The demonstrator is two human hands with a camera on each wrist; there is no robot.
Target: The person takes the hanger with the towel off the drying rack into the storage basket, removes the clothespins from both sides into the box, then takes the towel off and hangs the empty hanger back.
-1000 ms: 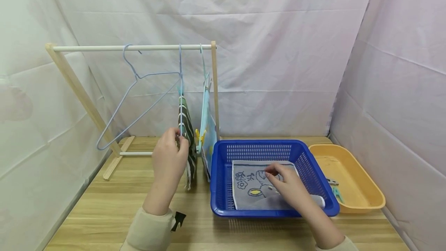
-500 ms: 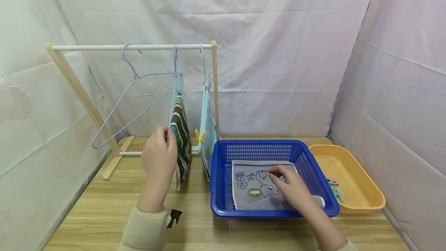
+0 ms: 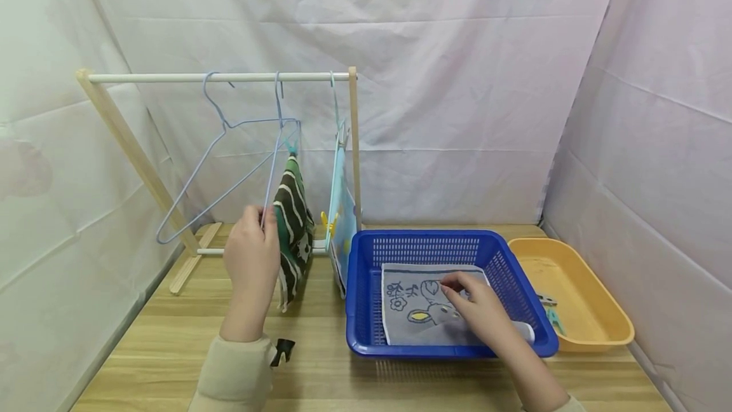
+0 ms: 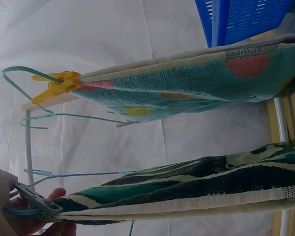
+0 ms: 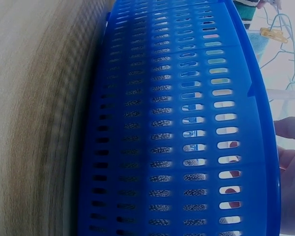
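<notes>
My left hand (image 3: pixel 251 250) holds the near end of a light blue hanger (image 3: pixel 274 167) on the rack. A striped green, black and cream towel (image 3: pixel 293 227) hangs from that hanger. A teal clothespin (image 3: pixel 292 147) is at the towel's far top. The left wrist view has the fingers around the hanger's end beside a grey clothespin (image 4: pixel 38 199) clipped on the towel. My right hand (image 3: pixel 480 307), fingers loosely curled, is over the blue basket (image 3: pixel 359 310). Under it lies a grey towel (image 3: pixel 406 329) with a cartoon animal pattern. Nothing shows between its fingertips.
An unloaded blue hanger (image 3: pixel 191 186) hangs left on the rack's white bar (image 3: pixel 160 78). Rightmost hangs a light blue towel (image 3: pixel 341 234) with a yellow clothespin (image 3: pixel 328 224). A yellow-orange tray (image 3: pixel 600 297), right of the basket, holds clothespins (image 3: pixel 553 320).
My left hand has moved left, drawing the hanger's near end along and turning the striped towel so more of its face shows. My right hand has stayed nearly still over the basket.
</notes>
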